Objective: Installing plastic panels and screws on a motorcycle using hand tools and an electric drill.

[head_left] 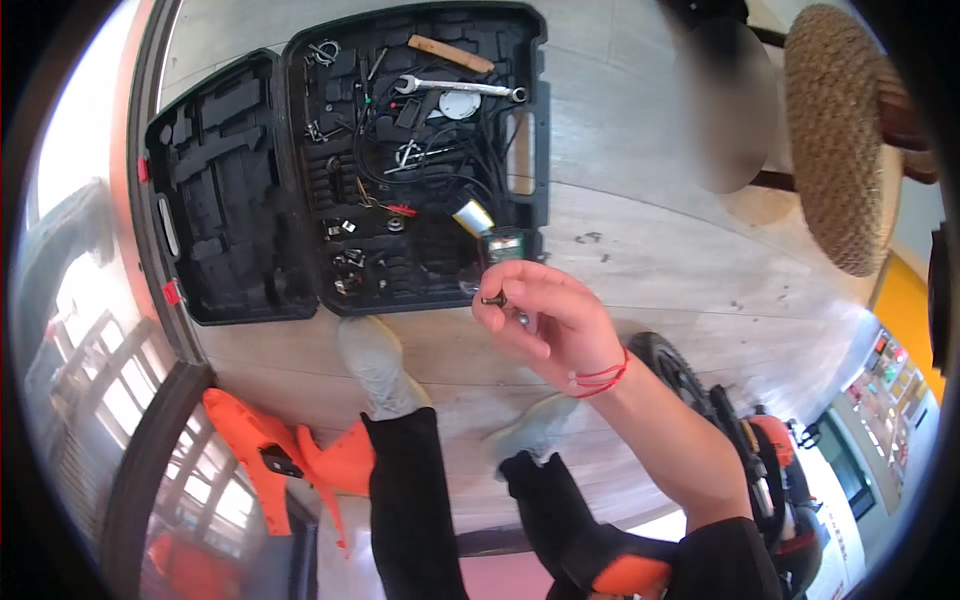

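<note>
My right hand (pixel 560 315), with a red string bracelet at its wrist, hovers at the near right edge of an open black tool case (pixel 545 120). Its fingers are closed on a small dark metal bolt (pixel 495 300); the exact kind of bolt is hard to make out. Another small shiny metal piece (pixel 523 319) shows against the palm. Just beyond the fingertips lies a dark pack with a green label (pixel 505 245). A combination wrench (pixel 460 87), a wooden-handled piece (pixel 450 54), black cables and several small metal parts lie in the case. My left hand is out of view.
The case's lid (pixel 225 190) lies open to the left, beside a glass door frame. Orange plastic panels (pixel 250 450) rest on the floor near my left leg. On the right are a black tyre (pixel 665 365) with orange machinery and a woven stool (pixel 835 140).
</note>
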Available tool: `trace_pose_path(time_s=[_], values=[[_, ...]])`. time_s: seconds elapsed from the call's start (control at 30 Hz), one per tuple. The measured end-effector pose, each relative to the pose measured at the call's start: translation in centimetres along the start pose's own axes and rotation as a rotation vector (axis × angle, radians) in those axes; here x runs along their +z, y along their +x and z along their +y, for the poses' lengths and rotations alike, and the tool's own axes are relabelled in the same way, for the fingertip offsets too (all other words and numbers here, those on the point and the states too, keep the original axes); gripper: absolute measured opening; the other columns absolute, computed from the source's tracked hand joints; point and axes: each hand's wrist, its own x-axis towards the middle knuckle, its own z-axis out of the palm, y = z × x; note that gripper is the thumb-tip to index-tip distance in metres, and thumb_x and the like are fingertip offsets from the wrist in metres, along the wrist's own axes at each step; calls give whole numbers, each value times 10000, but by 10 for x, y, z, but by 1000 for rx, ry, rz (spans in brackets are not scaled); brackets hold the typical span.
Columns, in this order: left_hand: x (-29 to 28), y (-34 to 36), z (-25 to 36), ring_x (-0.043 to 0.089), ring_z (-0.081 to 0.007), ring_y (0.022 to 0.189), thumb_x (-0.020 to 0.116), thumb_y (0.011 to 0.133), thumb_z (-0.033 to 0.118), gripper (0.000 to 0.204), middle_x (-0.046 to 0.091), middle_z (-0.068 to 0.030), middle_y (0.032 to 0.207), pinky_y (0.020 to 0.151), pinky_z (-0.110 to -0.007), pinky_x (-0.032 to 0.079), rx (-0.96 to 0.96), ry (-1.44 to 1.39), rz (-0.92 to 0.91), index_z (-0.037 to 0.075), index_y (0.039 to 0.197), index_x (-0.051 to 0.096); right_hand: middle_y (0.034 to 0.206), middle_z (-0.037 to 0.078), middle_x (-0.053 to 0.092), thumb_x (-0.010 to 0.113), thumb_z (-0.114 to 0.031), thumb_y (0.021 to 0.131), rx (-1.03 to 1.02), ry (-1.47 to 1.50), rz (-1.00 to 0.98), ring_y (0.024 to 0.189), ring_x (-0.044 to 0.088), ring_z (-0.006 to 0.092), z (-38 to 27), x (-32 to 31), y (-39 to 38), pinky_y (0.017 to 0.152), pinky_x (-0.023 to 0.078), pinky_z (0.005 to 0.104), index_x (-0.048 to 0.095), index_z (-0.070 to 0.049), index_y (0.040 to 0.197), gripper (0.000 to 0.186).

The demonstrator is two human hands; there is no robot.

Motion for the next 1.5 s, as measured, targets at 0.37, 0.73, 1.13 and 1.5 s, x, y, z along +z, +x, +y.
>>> trace_pose_path(time_s=[0.37, 0.73, 1.13, 1.5], values=[[-57, 66, 58, 523, -113, 828, 597, 841, 47, 196, 550, -34, 903, 777, -251, 419, 450, 255, -151, -2, 1010, 510, 825, 6, 571, 539, -178, 904, -11, -402, 195, 592, 416, 30, -22, 82, -94, 528, 334, 181, 587, -65, 1034, 178], [-65, 94, 71, 536, -94, 876, 617, 825, 16, 263, 569, -46, 1002, 772, -227, 426, 524, 419, -147, -12, 1065, 512, 767, 27, 592, 660, -57, 793, -222, -797, 841, 623, 464, 58, 77, 71, -213, 560, 406, 206, 598, -1, 1003, 226], [-40, 10, 56, 527, -124, 973, 524, 879, 26, 246, 566, -49, 1047, 893, -269, 396, 522, 369, -357, -16, 1121, 506, 1087, 175, 606, 444, -178, 947, -401, 622, 434, 1060, 566, 263, 82, 105, -307, 888, 451, 327, 507, -37, 1043, 181], [-2, -62, 46, 506, -134, 1040, 508, 874, 3, 308, 537, -53, 1123, 943, -283, 376, 540, 449, -448, -9, 1179, 475, 1297, 184, 470, 430, -159, 948, -552, 986, 211, 1266, 388, 304, 39, 136, -381, 1040, 371, 375, 526, -45, 1068, 192]])
